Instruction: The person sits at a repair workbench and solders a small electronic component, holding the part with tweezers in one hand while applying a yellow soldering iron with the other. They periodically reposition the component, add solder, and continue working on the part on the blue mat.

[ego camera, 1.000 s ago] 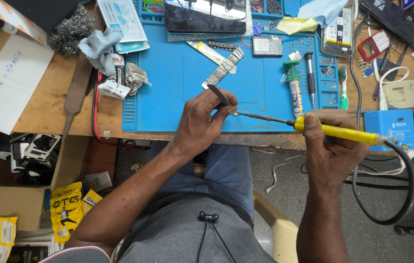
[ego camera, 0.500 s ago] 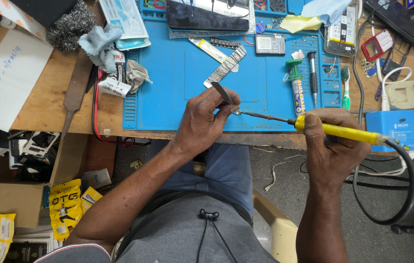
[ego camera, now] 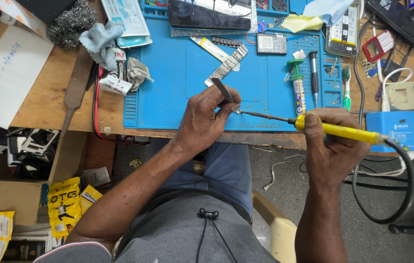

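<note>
Little moved since prior frame, head view: left hand [ego camera: 202, 119] closed, pinching tweezers [ego camera: 224, 90] w/ tiny part at counter's front edge over blue mat [ego camera: 178, 73]; right hand [ego camera: 331, 146] gripping soldering iron [ego camera: 336, 129] by yellow handle — light, stiff, tip likely hot.

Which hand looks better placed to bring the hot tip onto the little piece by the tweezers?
Probably the right hand. It grips the yellow soldering iron, whose tip already points at the tweezers pinched in the left hand above the blue mat. The left seems busy holding.
</note>
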A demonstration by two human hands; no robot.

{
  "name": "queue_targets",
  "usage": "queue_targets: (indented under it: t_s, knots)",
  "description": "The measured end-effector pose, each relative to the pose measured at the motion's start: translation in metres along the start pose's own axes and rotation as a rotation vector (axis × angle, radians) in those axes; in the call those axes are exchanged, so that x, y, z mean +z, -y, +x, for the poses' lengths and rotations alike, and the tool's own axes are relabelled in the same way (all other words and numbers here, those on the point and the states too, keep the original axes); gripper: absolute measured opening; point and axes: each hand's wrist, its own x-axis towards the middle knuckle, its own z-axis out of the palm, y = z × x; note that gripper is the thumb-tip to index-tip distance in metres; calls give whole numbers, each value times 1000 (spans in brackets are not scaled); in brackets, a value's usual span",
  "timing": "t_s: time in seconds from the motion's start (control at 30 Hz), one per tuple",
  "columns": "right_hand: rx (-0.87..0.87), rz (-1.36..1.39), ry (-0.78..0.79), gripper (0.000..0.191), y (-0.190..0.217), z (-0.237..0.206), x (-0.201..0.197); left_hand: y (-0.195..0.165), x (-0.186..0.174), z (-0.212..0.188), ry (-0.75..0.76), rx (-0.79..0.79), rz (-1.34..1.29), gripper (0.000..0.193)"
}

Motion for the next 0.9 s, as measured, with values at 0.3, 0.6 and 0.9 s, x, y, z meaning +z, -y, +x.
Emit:
queue_targets:
  t_s: [0.3,0.6,0.9]
  knots:
    - [-10,-3,-9,17,-4,0,1,3,1,-1,-1,0,-13,12]
    - [18,-3,-34,18,-4,1,1,5,2,0,9,-22,-8,11]
    - [30,5,-23,18,-4,-1,1,4,1,0,3,-13,-9,11]
